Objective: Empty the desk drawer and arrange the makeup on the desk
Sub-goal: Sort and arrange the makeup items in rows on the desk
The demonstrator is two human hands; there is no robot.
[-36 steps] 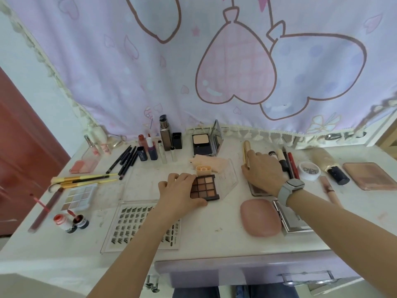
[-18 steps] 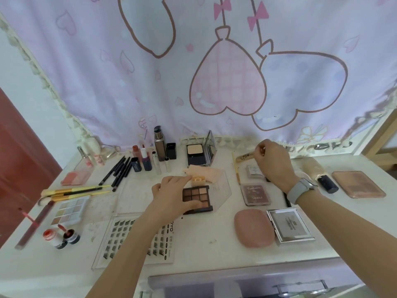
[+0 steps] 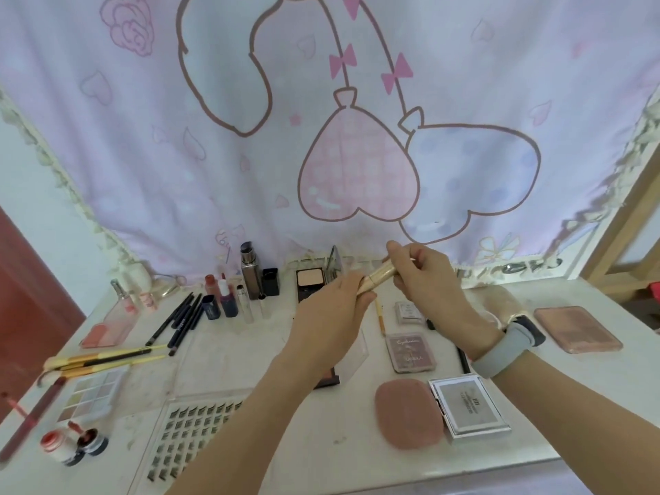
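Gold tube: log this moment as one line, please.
step: handling gold tube | left hand: grips lower end | right hand: grips upper end | position: held above desk | drawer: out of view

Both hands are now meeting on the gold tube above the middle of the desk.

The left hand (image 3: 334, 309) is leaving the brown eyeshadow palette (image 3: 326, 378) at lower centre and is rising to grip the lower end of the gold tube (image 3: 378, 279); the right hand (image 3: 425, 276) is carrying that tube left from the upper right of centre, pinching its upper end, the tube tilting between them.
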